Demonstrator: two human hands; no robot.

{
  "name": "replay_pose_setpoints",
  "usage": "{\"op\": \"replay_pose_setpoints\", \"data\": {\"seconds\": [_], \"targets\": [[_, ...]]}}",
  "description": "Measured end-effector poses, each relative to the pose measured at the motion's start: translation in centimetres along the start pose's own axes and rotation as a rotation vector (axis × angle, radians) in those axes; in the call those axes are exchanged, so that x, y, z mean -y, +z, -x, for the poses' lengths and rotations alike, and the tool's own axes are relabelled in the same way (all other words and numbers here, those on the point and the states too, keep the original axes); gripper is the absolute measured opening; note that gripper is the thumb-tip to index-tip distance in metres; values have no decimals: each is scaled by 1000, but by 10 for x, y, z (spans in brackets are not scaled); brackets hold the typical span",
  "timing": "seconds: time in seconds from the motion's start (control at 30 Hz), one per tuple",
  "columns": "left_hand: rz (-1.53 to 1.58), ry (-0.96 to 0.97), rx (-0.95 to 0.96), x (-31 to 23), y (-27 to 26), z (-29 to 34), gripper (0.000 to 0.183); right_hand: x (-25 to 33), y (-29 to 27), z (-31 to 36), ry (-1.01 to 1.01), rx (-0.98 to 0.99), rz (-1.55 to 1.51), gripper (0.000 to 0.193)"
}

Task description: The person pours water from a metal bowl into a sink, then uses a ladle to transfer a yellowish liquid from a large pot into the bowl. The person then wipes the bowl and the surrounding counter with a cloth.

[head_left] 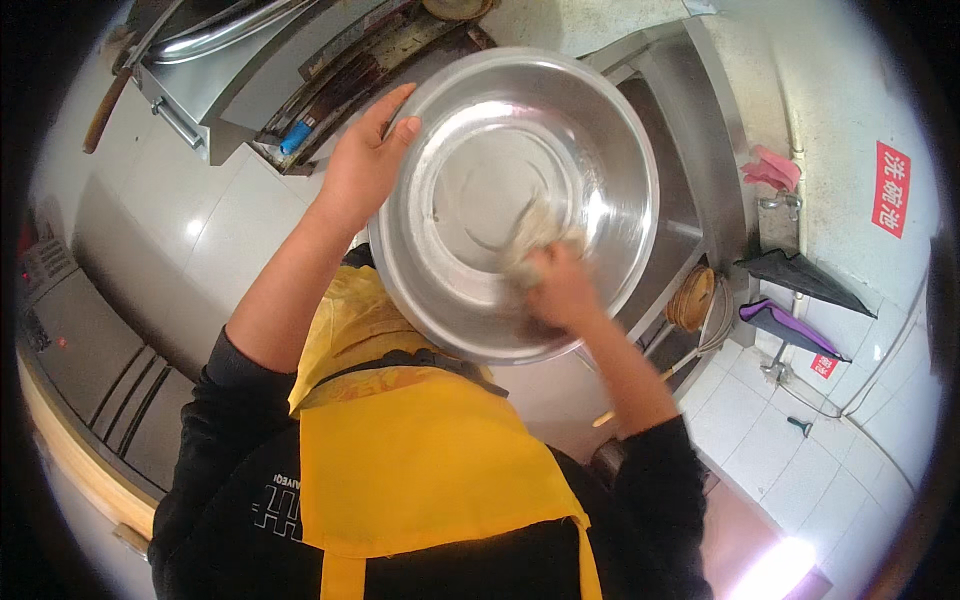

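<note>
A large round stainless steel basin (pixel 470 190) is tilted up in front of me, its inside facing me. My left hand (pixel 368 160) grips the basin's rim at the upper left, with the thumb over the edge and the other fingers behind it. Inside the basin, toward the lower right, my right hand (pixel 562 290) is closed on a pale, crumpled cloth (pixel 540 235). The cloth lies against the metal and both are smeared by motion. Dark curved streaks show on the bottom beside it.
A steel sink (pixel 690 140) runs behind the basin on the right. Cloths, one pink (pixel 772 168) and one black and purple (pixel 785 325), hang along the tiled wall near taps. A wire strainer (pixel 715 310) hangs below. At the upper left stands a metal stove (pixel 330 60).
</note>
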State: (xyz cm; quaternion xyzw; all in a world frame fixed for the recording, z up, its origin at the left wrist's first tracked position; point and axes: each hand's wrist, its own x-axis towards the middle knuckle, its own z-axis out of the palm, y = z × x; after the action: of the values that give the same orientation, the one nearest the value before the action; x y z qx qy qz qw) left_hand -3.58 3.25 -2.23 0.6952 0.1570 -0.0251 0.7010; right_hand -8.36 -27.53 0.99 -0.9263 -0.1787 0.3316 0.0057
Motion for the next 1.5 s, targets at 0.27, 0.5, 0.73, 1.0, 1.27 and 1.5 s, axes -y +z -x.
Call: {"op": "replay_pose_setpoints", "data": {"seconds": [0.27, 0.5, 0.73, 1.0, 1.27, 1.5], "targets": [[-28, 50, 11, -5, 13, 7, 43, 114, 13, -74, -193, -29, -1340, 58], [-24, -23, -36, -10, 15, 3, 43, 37, -8, 48, -411, 211, -525, 51], [-211, 42, -23, 11, 18, -1, 50, -36, -39, 105, 188, 52, -1285, 51], [-483, 448, 119, -68, 66, 75, 68, 1, -26, 86, -334, -445, -2380, 55], [536, -362, 538, -67, 108, 116, 59, -10, -39, 128, -272, -916, -1003, 23], [542, -140, 385, -68, 7, 148, 58, -298, 156, 209, 1165, -1152, -233, 46]]}}
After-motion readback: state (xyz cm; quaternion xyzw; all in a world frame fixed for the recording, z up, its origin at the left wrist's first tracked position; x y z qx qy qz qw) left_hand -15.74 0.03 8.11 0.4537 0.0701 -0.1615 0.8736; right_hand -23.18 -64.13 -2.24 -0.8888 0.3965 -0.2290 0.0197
